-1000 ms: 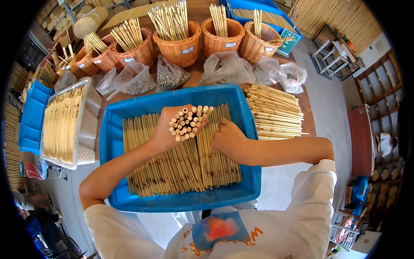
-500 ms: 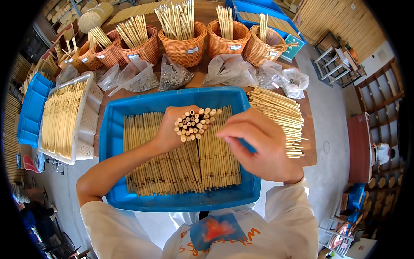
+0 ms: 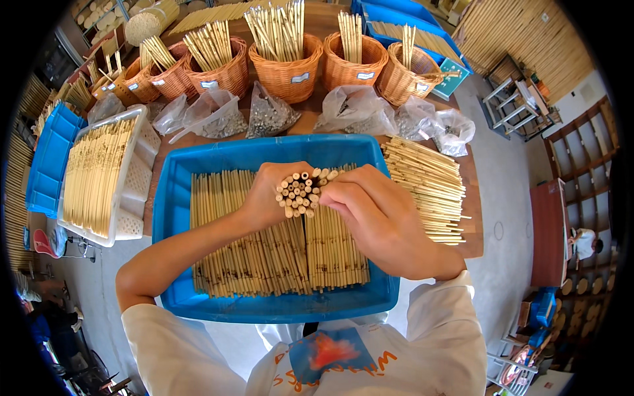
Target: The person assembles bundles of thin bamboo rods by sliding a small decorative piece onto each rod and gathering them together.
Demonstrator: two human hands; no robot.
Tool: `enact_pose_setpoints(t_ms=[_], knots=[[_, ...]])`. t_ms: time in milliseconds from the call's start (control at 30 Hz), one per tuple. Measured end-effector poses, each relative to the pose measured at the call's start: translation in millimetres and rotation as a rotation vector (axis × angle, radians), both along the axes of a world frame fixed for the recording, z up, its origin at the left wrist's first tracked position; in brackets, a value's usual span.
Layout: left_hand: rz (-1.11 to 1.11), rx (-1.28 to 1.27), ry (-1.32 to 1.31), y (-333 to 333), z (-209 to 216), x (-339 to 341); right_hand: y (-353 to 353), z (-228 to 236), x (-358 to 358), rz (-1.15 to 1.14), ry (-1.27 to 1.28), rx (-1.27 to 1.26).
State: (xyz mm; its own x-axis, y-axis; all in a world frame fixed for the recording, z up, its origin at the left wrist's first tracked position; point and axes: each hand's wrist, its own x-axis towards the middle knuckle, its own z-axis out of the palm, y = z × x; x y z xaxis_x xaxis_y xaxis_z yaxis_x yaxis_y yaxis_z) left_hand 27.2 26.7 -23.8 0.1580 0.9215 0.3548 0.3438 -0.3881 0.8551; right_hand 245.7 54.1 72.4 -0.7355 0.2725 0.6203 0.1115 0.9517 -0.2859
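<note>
A bundle of thin bamboo sticks (image 3: 297, 196) stands with its round cut ends turned up toward me. My left hand (image 3: 263, 193) is closed around it from the left. At the bundle's right edge, my right hand (image 3: 378, 221) has its thumb and fingers pressed together against the sticks; its fingertips are partly hidden. Both hands are above a blue plastic tray (image 3: 173, 264). Inside lie two side-by-side groups of similar bamboo sticks (image 3: 247, 267), packed in rows.
Wicker baskets (image 3: 285, 78) holding upright sticks line the back of the table. In front of them sit clear bags (image 3: 272, 117) of small grey pieces. Loose sticks (image 3: 429, 188) lie right of the tray. A white crate (image 3: 135, 171) full of sticks stands left.
My right hand has moved left and up from beside the bundle to touch its right edge. The left hand and its bundle have shifted slightly right.
</note>
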Motion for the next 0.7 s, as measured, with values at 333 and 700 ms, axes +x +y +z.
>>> enact_pose_setpoints(t_ms=[333, 700], knots=[[0.015, -0.009, -0.043, -3, 5, 4, -12, 9, 10, -0.024, -0.097, 0.051], [0.018, 0.001, -0.039, -3, 5, 4, -11, -12, -4, -0.100, 0.018, 0.166]])
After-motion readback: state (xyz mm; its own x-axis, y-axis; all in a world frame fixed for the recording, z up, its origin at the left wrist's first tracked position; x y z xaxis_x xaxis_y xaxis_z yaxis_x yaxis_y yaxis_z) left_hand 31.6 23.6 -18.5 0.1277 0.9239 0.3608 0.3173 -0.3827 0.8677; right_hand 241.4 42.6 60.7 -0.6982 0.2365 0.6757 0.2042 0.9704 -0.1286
